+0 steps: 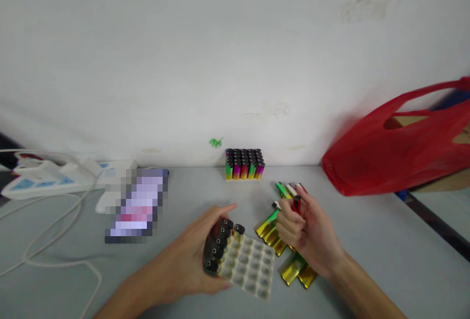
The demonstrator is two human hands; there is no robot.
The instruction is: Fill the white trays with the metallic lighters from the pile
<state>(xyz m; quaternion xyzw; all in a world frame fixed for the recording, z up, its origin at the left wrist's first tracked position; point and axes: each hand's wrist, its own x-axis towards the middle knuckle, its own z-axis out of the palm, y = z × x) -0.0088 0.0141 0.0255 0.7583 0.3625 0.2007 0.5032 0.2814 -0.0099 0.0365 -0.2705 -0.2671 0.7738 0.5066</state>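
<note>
My left hand (194,255) holds a pale tray (253,270) with rows of round pockets, tilted above the table. Several black-topped lighters (219,241) stand in the tray's left end; the pockets to the right hold nothing. My right hand (306,231), right of the tray, is closed round a lighter (296,204) whose red and black end shows above the fingers. Beneath and beside that hand lie several loose green and gold lighters (293,269), partly hidden by it. A block of upright multicoloured lighters (244,164) stands near the wall.
At the left lie a phone (137,204), pixelated, a white power strip (55,179) and loose white cables (79,206). A red plastic bag (396,147) sits at the right. The white wall (235,64) rises behind the grey table (191,186).
</note>
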